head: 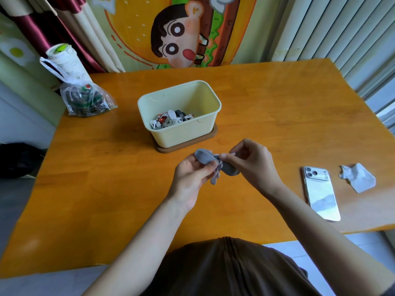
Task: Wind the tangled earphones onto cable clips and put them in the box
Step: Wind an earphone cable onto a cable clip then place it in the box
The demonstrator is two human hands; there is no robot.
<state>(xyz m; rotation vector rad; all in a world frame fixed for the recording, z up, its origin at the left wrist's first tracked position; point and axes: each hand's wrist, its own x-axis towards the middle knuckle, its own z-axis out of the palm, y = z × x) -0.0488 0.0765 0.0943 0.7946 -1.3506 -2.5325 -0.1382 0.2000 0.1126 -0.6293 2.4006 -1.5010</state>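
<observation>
Grey clip: a soft-looking grey cable clip [204,157] is held up between both hands, just over the worktop [277,116]. Its long axis slants from far-left to near-right.
Left hand: the left hand [190,174] is palm-up-ish, with its fingers curled round the far-left wing of the cable clip, so it's gripping it.
Right hand: the right hand [252,161] has thumb and forefinger pinched on a small pale end right at the clip's waist. It looks like the plug, but honestly it's too small to call.
Earphone cable: a pale earphone cable [215,178] is bunched round the middle of the clip, with a bit dangling toward the person.
Stage: my guess is the winding's nearly done and this is the last tuck of the loose end.
Box: the cream box [188,135] is open-topped and sits on a brown base [214,133]. It has a pile of earphones [171,121] in the bottom already.
What the drop turns on: the box lies straight ahead of the hands and a touch left, near but not touching, with its long side running roughly left-right. The left hand is nearer to it, so that's probably the one to carry the clip over the near rim.
Further out: a phone [320,193] and a crumpled paper [359,178] lie off to the right. A plastic bag [85,101] sits at the far-left corner.
</observation>
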